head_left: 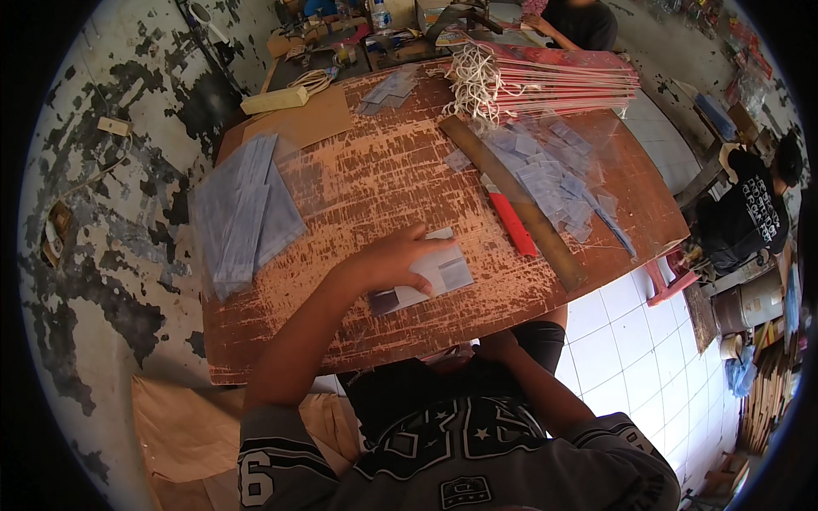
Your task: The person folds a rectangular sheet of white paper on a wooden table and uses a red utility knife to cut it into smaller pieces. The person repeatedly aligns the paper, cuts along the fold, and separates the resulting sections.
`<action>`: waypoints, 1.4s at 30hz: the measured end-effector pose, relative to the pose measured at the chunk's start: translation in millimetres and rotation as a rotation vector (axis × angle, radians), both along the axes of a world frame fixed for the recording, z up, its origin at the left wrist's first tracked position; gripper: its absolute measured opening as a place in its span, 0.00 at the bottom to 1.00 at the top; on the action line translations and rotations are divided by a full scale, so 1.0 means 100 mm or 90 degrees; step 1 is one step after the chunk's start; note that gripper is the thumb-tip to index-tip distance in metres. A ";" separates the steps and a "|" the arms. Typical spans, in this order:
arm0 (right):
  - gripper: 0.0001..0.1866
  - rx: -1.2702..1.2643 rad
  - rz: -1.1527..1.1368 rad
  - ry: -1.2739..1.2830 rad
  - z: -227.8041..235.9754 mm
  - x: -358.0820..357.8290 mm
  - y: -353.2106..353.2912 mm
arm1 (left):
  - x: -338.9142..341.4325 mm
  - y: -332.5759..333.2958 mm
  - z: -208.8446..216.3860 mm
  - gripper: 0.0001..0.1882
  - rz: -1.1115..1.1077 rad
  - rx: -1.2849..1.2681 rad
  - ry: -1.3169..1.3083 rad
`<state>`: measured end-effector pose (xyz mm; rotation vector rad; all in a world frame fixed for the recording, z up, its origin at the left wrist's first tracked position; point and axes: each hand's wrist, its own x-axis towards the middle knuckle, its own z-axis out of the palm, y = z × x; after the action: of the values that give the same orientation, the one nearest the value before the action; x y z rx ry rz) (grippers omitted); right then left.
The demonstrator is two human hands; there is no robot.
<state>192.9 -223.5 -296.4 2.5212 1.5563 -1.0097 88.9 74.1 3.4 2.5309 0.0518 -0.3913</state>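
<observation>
My left hand [394, 260] lies flat on the worn brown tabletop [358, 179], thumb and fingers apart. It presses on a small rectangle of clear plastic sheet [454, 271], whose left part it covers. My right hand [498, 347] is low by my lap, just below the table's front edge; its fingers are hidden. To the right of the plastic lies a red-handled cutter knife [513, 223], beside a long flat brown ruler-like strip [545, 230]. Beyond the strip is a loose heap of small cut plastic pieces [550, 170].
Folded plastic sheets [247, 209] lie on the left. A cardboard piece [307, 117] and a yellowish block [274, 99] are at the back left. Red rods with white cords [554, 81] are stacked at the back right. One person [584, 24] sits beyond the table, another [745, 209] to the right.
</observation>
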 end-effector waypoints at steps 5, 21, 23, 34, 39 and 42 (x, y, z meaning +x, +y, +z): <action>0.42 0.032 -0.012 -0.002 -0.10 0.01 -0.03 | 0.00 0.00 0.00 0.57 0.001 -0.006 0.006; 0.39 0.127 0.023 -0.031 -0.57 0.08 -0.09 | 0.01 0.05 -0.11 0.56 -0.003 -0.024 -0.012; 0.38 0.107 0.020 -0.017 -0.57 0.08 -0.08 | 0.00 0.07 -0.12 0.56 -0.006 -0.020 -0.019; 0.38 0.036 -0.002 0.043 -0.46 0.09 -0.02 | 0.00 0.09 -0.17 0.57 -0.017 -0.031 -0.040; 0.33 0.069 -0.006 0.026 -0.48 0.08 -0.04 | 0.01 0.07 -0.10 0.57 -0.019 -0.020 -0.022; 0.32 0.048 -0.034 0.053 -0.47 0.08 -0.03 | 0.01 0.06 -0.08 0.57 -0.020 -0.009 -0.017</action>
<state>201.2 -226.4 -343.1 2.6163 1.5855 -1.0957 90.1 80.6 -4.9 2.5251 -0.0014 -0.3689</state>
